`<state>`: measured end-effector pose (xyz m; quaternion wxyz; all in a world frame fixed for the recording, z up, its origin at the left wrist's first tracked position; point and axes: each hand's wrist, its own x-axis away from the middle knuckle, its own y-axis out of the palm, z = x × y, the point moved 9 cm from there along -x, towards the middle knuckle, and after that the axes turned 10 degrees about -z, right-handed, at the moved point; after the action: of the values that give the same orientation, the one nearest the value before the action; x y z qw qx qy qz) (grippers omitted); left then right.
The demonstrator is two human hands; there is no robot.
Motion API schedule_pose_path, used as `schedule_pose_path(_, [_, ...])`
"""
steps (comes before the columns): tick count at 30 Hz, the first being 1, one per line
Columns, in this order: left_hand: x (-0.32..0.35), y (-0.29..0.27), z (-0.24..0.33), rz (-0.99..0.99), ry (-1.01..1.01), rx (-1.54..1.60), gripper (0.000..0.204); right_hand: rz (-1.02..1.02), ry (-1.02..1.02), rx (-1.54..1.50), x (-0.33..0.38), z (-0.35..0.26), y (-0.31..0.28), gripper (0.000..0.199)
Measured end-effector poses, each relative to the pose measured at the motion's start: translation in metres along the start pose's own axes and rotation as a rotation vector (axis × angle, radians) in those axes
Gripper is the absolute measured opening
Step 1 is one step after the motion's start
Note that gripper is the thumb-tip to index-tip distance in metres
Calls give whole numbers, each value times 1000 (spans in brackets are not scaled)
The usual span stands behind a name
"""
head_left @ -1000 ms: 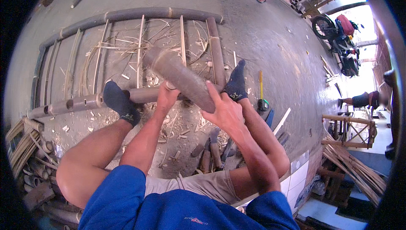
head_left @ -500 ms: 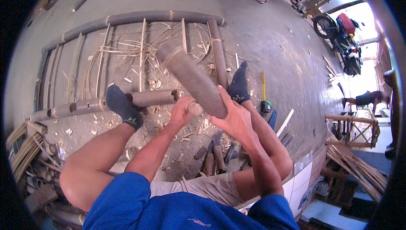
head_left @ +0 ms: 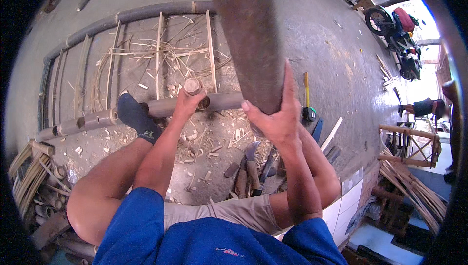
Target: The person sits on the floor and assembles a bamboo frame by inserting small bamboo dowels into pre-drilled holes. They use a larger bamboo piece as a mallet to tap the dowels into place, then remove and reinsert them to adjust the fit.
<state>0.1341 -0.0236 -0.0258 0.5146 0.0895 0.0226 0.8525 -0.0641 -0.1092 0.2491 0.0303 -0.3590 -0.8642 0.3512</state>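
My right hand point(head_left: 278, 121) is wrapped round the lower end of a thick brown bamboo section point(head_left: 251, 36), raised steeply so that its far end leaves the picture. My left hand point(head_left: 188, 101) is closed round an upright round wooden rod point(head_left: 192, 86) with a pale flat top; its lower end is hidden, so I cannot tell whether it is a peg or a tool handle. That hand is at the near bamboo pole point(head_left: 222, 101) of a ladder-like frame, beside a dark opening in the pole. Thin slats point(head_left: 159, 55) cross the frame.
My socked left foot point(head_left: 134, 114) rests against the near pole. Knives with worn handles point(head_left: 252, 170) lie between my legs among wood chips. A tape measure point(head_left: 309, 114) is by my right leg. Bamboo pieces point(head_left: 48, 187) are piled at left; motorcycles point(head_left: 395, 36) and people stand farther off.
My right hand has lifted the bamboo section up, from a slant to nearly upright. My left hand has moved left and farther away with the wooden rod, which now stands more upright.
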Motion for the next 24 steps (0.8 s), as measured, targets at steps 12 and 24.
schedule_pose_path(12, [-12,18,1,-161,41,56,32,-453,221,301,-13,38,51,104])
schedule_pose_path(24, [7,-23,1,157,68,155,25,-273,382,97,29,64,12,95])
